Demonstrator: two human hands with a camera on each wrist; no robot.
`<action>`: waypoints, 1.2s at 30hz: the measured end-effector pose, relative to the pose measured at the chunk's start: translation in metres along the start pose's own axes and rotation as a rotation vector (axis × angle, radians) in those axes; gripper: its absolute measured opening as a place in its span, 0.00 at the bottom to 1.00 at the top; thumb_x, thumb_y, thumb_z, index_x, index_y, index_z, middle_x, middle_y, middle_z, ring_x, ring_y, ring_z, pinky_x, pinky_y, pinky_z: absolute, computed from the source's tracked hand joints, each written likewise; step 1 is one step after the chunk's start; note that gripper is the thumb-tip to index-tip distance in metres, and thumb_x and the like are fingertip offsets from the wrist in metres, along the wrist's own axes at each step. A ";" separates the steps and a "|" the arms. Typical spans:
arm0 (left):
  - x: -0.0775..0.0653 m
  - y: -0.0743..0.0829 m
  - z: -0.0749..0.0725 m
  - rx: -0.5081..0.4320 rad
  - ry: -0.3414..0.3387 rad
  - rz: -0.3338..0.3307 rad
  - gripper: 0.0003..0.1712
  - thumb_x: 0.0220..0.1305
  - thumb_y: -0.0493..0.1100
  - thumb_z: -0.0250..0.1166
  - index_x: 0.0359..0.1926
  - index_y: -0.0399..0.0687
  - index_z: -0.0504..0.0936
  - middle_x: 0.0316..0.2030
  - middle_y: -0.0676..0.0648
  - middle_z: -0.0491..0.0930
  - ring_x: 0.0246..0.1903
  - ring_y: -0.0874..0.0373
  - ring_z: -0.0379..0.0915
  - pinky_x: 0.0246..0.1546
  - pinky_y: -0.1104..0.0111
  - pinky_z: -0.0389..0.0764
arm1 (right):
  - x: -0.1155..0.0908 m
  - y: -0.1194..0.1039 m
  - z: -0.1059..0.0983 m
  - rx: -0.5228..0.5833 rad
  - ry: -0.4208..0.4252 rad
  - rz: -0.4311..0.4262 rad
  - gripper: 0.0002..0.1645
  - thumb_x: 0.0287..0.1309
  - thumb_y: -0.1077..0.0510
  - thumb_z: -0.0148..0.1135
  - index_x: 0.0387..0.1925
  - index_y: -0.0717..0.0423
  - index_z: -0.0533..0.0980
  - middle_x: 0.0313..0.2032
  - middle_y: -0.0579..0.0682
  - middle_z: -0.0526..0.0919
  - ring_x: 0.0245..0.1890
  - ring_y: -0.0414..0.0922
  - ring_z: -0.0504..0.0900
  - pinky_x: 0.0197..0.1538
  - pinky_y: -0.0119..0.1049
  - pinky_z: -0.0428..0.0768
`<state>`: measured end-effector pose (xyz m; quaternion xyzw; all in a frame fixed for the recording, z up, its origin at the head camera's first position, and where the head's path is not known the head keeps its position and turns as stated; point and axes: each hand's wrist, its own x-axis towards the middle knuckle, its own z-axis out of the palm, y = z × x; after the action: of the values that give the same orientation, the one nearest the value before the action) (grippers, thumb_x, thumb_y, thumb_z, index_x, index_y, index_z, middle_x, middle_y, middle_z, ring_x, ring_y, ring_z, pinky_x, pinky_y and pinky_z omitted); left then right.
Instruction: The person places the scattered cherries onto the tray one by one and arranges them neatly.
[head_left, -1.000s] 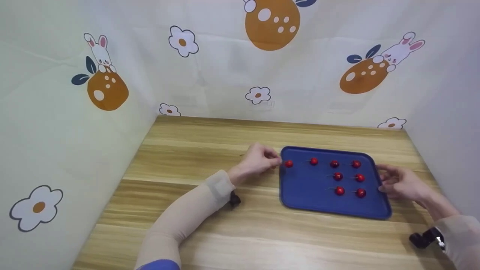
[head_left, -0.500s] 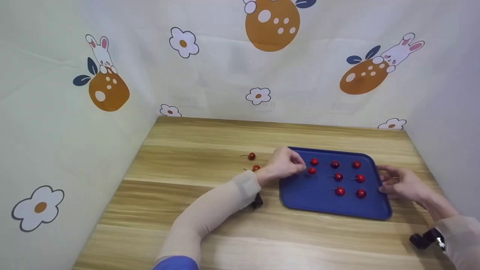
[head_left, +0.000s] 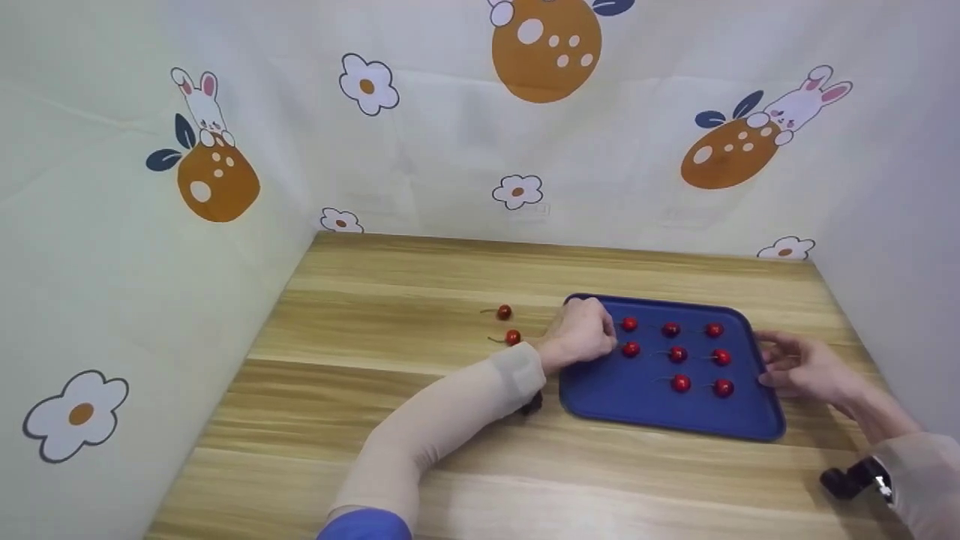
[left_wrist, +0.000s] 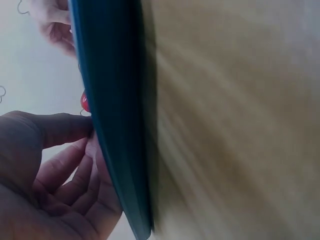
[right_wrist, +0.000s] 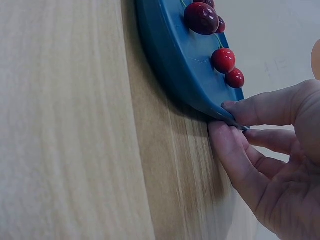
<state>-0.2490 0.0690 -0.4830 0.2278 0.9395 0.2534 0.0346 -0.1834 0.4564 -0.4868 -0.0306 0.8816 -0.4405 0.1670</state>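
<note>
A blue tray (head_left: pixel 615 394) lies on the wooden table with several red cherries on it, set out in rows, their stems pointing left. Over its left part is my left hand (head_left: pixel 581 330), thumb and fingertips pinched together at the stem of a cherry (head_left: pixel 630 349) in the middle row. In the left wrist view that hand (left_wrist: pixel 60 170) partly shows behind the tray wall (left_wrist: pixel 112 110), the cherry (left_wrist: pixel 84 101) just past the thumb. My right hand (head_left: pixel 806 367) grips the tray's right rim; in the right wrist view thumb and fingers (right_wrist: pixel 232 150) pinch the rim from both sides.
Two more cherries, one farther back (head_left: pixel 504 311) and one nearer (head_left: pixel 513 337), lie on the table (head_left: pixel 360 322) left of the tray, close to my left wrist. A patterned cloth (head_left: pixel 442 142) walls in the table at the back and sides.
My left hand has moved right from the tray's left edge, carrying a cherry to below the back row's leftmost one. Two cherries on the table came into sight. The right hand stayed put.
</note>
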 end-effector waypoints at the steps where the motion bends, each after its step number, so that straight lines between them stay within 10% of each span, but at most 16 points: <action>1: 0.000 0.000 0.000 0.025 -0.001 -0.002 0.05 0.66 0.48 0.77 0.32 0.60 0.98 0.30 0.60 0.93 0.31 0.67 0.81 0.33 0.77 0.78 | 0.000 0.000 0.000 -0.002 -0.002 -0.001 0.53 0.65 0.72 0.70 0.83 0.79 0.52 0.53 0.61 0.83 0.44 0.33 0.88 0.47 0.36 0.94; 36: -0.001 0.008 0.005 0.064 -0.064 -0.019 0.06 0.68 0.54 0.79 0.34 0.63 0.98 0.36 0.60 0.95 0.38 0.64 0.86 0.42 0.71 0.87 | 0.001 0.000 0.000 0.007 -0.006 -0.011 0.53 0.65 0.73 0.70 0.83 0.80 0.52 0.51 0.57 0.83 0.43 0.32 0.87 0.46 0.36 0.94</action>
<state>-0.2443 0.0772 -0.4829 0.2280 0.9476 0.2156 0.0598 -0.1839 0.4560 -0.4873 -0.0363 0.8793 -0.4444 0.1676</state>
